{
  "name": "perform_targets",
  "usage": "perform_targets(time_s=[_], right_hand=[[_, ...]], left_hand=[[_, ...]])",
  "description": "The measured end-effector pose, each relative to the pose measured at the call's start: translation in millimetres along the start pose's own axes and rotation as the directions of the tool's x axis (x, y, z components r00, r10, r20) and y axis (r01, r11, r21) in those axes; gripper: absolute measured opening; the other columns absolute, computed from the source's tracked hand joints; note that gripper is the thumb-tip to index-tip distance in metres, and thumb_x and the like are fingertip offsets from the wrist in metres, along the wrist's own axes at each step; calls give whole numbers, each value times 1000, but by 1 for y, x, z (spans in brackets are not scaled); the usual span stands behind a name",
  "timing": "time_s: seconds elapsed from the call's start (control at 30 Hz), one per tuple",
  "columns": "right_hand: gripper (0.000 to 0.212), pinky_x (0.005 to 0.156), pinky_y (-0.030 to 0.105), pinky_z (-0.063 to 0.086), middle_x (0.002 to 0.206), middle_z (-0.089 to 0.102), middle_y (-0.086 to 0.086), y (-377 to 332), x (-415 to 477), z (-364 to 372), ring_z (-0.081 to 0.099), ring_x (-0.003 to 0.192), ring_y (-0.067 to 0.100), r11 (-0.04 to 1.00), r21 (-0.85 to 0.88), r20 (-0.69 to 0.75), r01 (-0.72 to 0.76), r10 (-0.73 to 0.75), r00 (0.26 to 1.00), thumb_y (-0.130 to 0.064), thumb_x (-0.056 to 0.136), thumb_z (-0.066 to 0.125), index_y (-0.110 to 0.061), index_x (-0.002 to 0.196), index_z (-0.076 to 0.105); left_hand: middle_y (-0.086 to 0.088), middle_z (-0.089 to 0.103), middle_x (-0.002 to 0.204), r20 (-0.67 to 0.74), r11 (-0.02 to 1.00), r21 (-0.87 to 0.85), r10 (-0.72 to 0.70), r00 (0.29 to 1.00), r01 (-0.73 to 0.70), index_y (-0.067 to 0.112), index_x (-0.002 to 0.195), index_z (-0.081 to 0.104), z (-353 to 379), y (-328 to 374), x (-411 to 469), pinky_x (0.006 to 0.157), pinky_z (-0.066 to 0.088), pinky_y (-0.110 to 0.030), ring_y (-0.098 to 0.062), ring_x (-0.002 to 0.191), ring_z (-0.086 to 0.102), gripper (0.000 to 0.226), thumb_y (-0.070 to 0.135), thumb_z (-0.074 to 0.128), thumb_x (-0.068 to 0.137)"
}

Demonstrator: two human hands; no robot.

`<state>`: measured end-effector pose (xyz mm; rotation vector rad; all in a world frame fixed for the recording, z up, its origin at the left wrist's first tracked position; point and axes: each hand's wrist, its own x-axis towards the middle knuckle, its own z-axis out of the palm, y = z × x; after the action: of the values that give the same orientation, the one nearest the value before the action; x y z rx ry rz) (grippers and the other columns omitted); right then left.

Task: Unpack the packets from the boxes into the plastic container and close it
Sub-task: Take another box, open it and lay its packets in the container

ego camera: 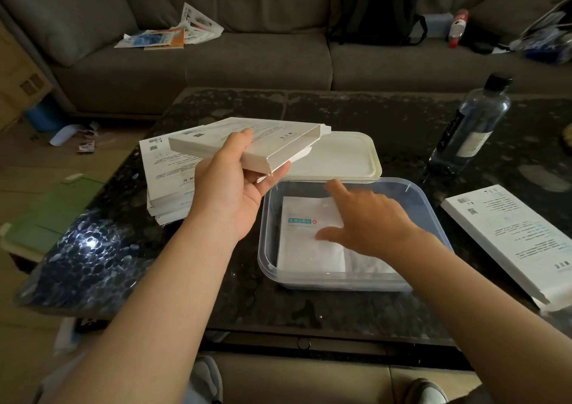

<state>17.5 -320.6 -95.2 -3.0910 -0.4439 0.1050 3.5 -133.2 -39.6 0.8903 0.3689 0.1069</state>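
Gripping a box (247,143), the left hand (235,183) flanks the right hand (368,217) (fingers spread) over packets (306,239) in the container (340,281).

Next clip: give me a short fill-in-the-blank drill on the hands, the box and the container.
1. The left hand grips a white box whose end is ____.
2. The right hand, fingers straight, reaches over the packets and holds ____.
3. The packets lie ____ the clear container.
4. The lid lies on the table, so the container is not yet ____.

Missing words: open; nothing; inside; closed.
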Motion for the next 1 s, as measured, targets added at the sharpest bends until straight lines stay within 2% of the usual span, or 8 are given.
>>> perform_targets(time_s=[0.07, 0.1, 0.2, 0.3, 0.37, 0.43, 0.57, 1.0], right_hand=[[75, 78, 39, 58, 130, 60, 2, 0, -1, -3, 67, 104, 26, 991, -134, -8, 8, -9, 1000, -71, 82, 59, -32, 141, 32], [74, 80, 40, 57, 132, 58, 3, -1, -1, -5, 65, 108, 26, 989, -149, -9, 8, -10, 1000, -71, 82, 59, -33, 141, 37], [75, 95, 43, 52, 144, 48, 0, 0, -3, -7, 52, 128, 26, 998, -13, 93, 69, -67, 993, -70, 81, 63, -38, 145, 40], [83, 114, 44, 35, 162, 26, -7, 3, -6, 0, 30, 147, 24, 980, 137, 240, 147, -176, 955, -65, 81, 66, -42, 152, 29], [86, 120, 43, 23, 166, 10, -10, 6, -5, 9, 15, 153, 21, 973, 132, 290, 188, -219, 932, -65, 84, 62, -44, 155, 18], [85, 122, 43, 17, 167, 2, -10, 7, -3, 14, 6, 154, 20, 969, 100, 316, 227, -248, 916, -64, 87, 59, -45, 155, 11], [84, 122, 44, 16, 167, 0, -7, 7, 1, 19, 5, 154, 22, 963, 67, 340, 262, -269, 901, -63, 90, 55, -45, 156, 6], [85, 121, 48, 16, 168, -1, -6, 8, 3, 25, 5, 154, 25, 960, 8, 337, 279, -266, 903, -66, 90, 53, -46, 155, 3]], left_hand=[[-14, 74, 116, 2, 1000, 5, -2, 1000, 2, 18, 128, 59, 0, 0, -1, 72, 66, -38, -23, 93, 80, 33, 20, 72, 98], [-14, 74, 116, 3, 1000, 10, -2, 1000, 2, 19, 127, 59, 0, 0, -1, 73, 66, -38, -23, 93, 80, 32, 21, 72, 98], [-13, 74, 117, 2, 1000, 20, -2, 1000, 2, 20, 126, 59, 0, 0, -1, 74, 66, -38, -25, 96, 80, 32, 21, 72, 97], [-13, 73, 118, 9, 1000, 21, -4, 1000, 4, 20, 131, 58, 2, -1, -2, 75, 66, -38, -27, 99, 79, 37, 22, 73, 97], [-14, 73, 120, 16, 1000, 25, -5, 1000, 5, 19, 134, 57, 3, -2, -3, 74, 66, -38, -28, 101, 78, 40, 22, 73, 97], [-14, 72, 120, 18, 999, 37, -7, 1000, 6, 19, 133, 57, 3, -3, -3, 73, 66, -37, -28, 102, 77, 39, 22, 72, 97], [-14, 73, 118, 21, 999, 37, -15, 1000, 14, 19, 123, 59, 4, -4, -4, 72, 66, -36, -27, 101, 78, 28, 20, 71, 98], [-14, 73, 117, 55, 998, 44, -42, 998, 40, 18, 123, 61, 6, -5, -7, 71, 65, -34, -27, 102, 77, 26, 21, 70, 99]])
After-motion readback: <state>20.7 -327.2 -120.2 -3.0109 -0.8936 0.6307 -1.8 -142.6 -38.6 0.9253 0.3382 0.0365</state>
